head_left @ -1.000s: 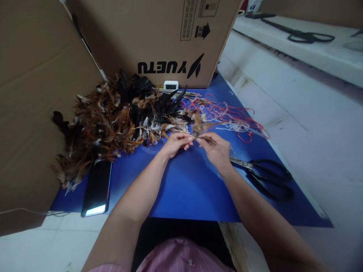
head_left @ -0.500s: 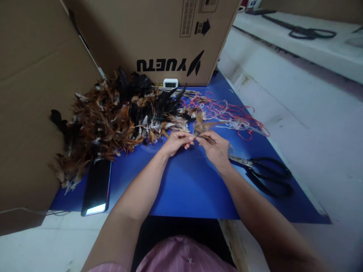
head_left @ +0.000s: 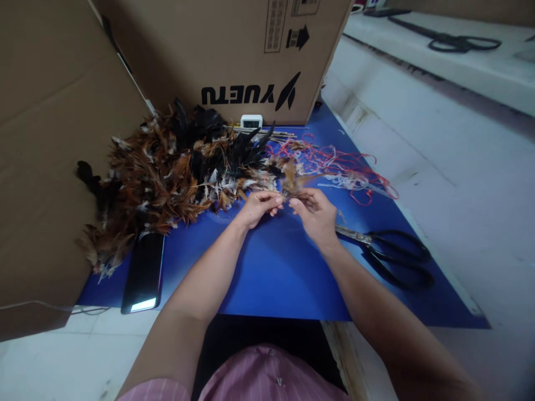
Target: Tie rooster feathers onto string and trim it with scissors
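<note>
Over the blue tabletop (head_left: 271, 267), my left hand (head_left: 261, 209) is closed in a pinch at the base of a small tuft of brown feathers (head_left: 289, 179). Close on its right, my right hand (head_left: 314, 214) has its fingers curled, with brown feathers showing along its thumb and index finger. The tuft stands up between the two hands and is a little blurred. Left of my hands lies a large heap of brown, black and white feathers (head_left: 159, 178). Black-handled scissors (head_left: 371, 242) lie to the right, their blades partly behind my right wrist.
Red and white string (head_left: 355, 167) lies tangled at the back right, near thin sticks (head_left: 280, 135). A small white digital display (head_left: 251, 121) stands before a cardboard box (head_left: 234, 50). A phone (head_left: 144, 273) lies front left. More scissors (head_left: 455, 42) rest on a ledge.
My right thumb has come slightly away from my left fingertips, so a small gap shows between the hands. The feather tuft has shifted a little to the left.
</note>
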Demonstrator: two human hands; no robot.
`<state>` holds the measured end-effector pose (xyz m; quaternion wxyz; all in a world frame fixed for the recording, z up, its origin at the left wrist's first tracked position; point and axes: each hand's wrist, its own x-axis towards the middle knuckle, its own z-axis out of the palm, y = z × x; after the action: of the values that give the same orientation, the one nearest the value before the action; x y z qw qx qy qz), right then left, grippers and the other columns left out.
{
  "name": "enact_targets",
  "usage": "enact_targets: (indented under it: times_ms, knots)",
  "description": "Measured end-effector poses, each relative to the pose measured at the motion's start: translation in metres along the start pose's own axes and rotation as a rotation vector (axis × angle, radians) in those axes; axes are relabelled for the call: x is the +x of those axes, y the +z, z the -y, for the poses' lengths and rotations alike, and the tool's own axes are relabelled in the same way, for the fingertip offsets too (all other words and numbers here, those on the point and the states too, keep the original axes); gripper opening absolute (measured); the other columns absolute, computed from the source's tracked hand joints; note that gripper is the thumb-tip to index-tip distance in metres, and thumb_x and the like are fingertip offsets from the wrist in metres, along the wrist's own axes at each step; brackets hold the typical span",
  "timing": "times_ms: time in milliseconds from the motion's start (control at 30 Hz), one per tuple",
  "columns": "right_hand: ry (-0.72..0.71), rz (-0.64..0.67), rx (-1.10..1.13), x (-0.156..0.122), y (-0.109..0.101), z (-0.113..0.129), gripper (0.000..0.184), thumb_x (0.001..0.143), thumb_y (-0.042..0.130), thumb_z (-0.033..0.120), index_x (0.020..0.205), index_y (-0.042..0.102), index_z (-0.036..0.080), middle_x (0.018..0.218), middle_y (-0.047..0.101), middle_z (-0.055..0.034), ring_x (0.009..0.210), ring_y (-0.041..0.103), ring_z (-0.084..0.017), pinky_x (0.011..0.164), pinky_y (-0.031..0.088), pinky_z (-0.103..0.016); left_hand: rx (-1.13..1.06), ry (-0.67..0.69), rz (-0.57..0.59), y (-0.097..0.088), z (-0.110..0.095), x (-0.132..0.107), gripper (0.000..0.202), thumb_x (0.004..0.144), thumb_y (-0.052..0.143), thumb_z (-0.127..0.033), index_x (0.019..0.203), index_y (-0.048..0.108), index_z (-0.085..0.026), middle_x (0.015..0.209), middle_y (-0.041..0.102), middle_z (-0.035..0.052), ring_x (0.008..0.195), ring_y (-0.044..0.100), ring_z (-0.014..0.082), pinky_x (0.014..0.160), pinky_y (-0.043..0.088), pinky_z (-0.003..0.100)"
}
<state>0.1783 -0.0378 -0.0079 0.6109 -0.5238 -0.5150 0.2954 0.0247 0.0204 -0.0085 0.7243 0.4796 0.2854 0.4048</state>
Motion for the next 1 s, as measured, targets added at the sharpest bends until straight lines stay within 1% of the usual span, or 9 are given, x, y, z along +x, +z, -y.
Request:
enact_targets:
  times_ms: [133,200,367,500,600,700,800,900,1000]
  knots:
    - [0.064,0.061,-0.003,-0.007,0.001,-0.007,0.035,0.079,0.07,0.049,0.101,0.061,0.023,0.081,0.068,-0.0007,0.068,0.065,-0.016,0.056,0.052,-0.028,0.002,0.029,-0.012,-0.002,0.001,0.0,0.041,0.057,0.088,-0.046,0.071,0.069,-0.012,0.064,0.065,-0.0002,0.049,0.052,0.0036,0.049,0.04,0.019]
    - [0.064,0.104,-0.035,-0.011,0.003,-0.013,0.031,0.082,0.067,0.048,0.1,0.062,0.022,0.081,0.069,-0.0011,0.067,0.064,-0.016,0.057,0.052,-0.029,-0.008,0.046,-0.017,-0.003,0.003,0.0,0.041,0.057,0.088,-0.046,0.071,0.069,-0.012,0.064,0.065,-0.0001,0.049,0.052,0.0039,0.049,0.041,0.018]
    - [-0.035,0.255,-0.192,-0.018,0.009,-0.016,0.019,0.089,0.059,0.037,0.098,0.064,0.022,0.088,0.072,-0.0036,0.075,0.066,-0.017,0.074,0.053,-0.034,0.018,0.088,0.0,-0.005,0.004,0.0,0.038,0.06,0.088,-0.043,0.066,0.068,-0.012,0.063,0.065,0.0002,0.051,0.052,0.0041,0.051,0.043,0.018]
    - [-0.112,0.312,-0.331,-0.02,0.012,-0.011,0.012,0.088,0.055,0.028,0.093,0.063,0.021,0.088,0.071,-0.0044,0.074,0.064,-0.018,0.073,0.05,-0.033,0.027,0.098,-0.008,-0.003,0.001,-0.002,0.04,0.058,0.089,-0.044,0.065,0.067,-0.011,0.062,0.065,0.0002,0.049,0.051,0.0037,0.049,0.041,0.018]
    - [-0.163,0.308,-0.42,-0.022,0.013,-0.01,0.01,0.086,0.055,0.025,0.092,0.061,0.021,0.087,0.071,-0.005,0.074,0.063,-0.018,0.072,0.048,-0.031,0.031,0.081,-0.02,-0.001,-0.001,-0.003,0.042,0.055,0.089,-0.044,0.064,0.067,-0.01,0.058,0.062,-0.0004,0.049,0.051,0.0043,0.047,0.039,0.017]
    - [-0.232,0.336,-0.512,-0.024,0.014,-0.01,0.007,0.086,0.055,0.024,0.089,0.06,0.021,0.087,0.07,-0.0046,0.072,0.061,-0.017,0.07,0.045,-0.03,0.036,0.057,-0.049,-0.002,-0.001,-0.003,0.043,0.053,0.09,-0.044,0.065,0.067,-0.01,0.059,0.063,-0.0006,0.049,0.053,0.0046,0.047,0.04,0.017]
    - [-0.35,0.421,-0.661,-0.028,0.016,-0.006,0.008,0.089,0.053,0.022,0.084,0.06,0.02,0.082,0.069,-0.0039,0.07,0.059,-0.017,0.069,0.041,-0.029,0.013,0.054,-0.073,-0.004,0.002,-0.001,0.043,0.052,0.091,-0.042,0.068,0.067,-0.01,0.062,0.066,-0.0001,0.048,0.053,0.0038,0.048,0.042,0.017]
    - [-0.569,0.506,-0.854,-0.033,0.019,-0.001,0.016,0.092,0.053,0.024,0.081,0.062,0.018,0.078,0.069,-0.0056,0.072,0.059,-0.019,0.071,0.037,-0.032,-0.009,0.056,-0.081,-0.006,0.004,0.0,0.044,0.052,0.091,-0.042,0.071,0.067,-0.01,0.062,0.067,0.0004,0.047,0.053,0.0039,0.047,0.041,0.017]
    - [-0.723,0.515,-0.927,-0.037,0.02,0.0,0.021,0.093,0.054,0.027,0.077,0.064,0.017,0.074,0.068,-0.0056,0.07,0.058,-0.018,0.069,0.035,-0.032,-0.027,0.068,-0.086,-0.006,0.004,0.0,0.043,0.055,0.091,-0.041,0.071,0.066,-0.01,0.063,0.066,0.0004,0.047,0.053,0.0038,0.046,0.042,0.017]
